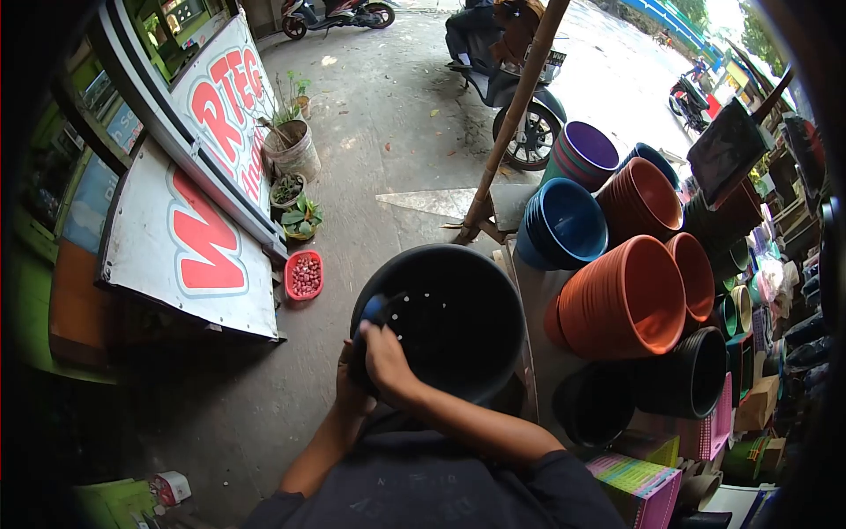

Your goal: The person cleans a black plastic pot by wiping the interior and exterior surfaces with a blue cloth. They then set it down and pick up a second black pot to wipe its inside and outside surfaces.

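A large black plastic pot (pixel 458 353) is tipped with its mouth toward me, close in front of my body. Several small bright spots, like holes with light coming through, show in its dark inside. My left hand (pixel 352 390) grips the pot's near left side, its fingers partly hidden behind the rim. Just inside that rim, my right hand (pixel 388 360) is closed around a tool with a blue handle (pixel 374 309). The tool is smeared by motion, and its working end is lost against the black plastic.
Stacked orange pots (pixel 608 300), blue pots (pixel 564 225) and black pots (pixel 683 375) stand to the right. A red tub of small reddish pieces (pixel 305 276) sits on the floor at left, below a lettered signboard (pixel 207 234). A bamboo pole (pixel 515 115) rises beyond the pot.
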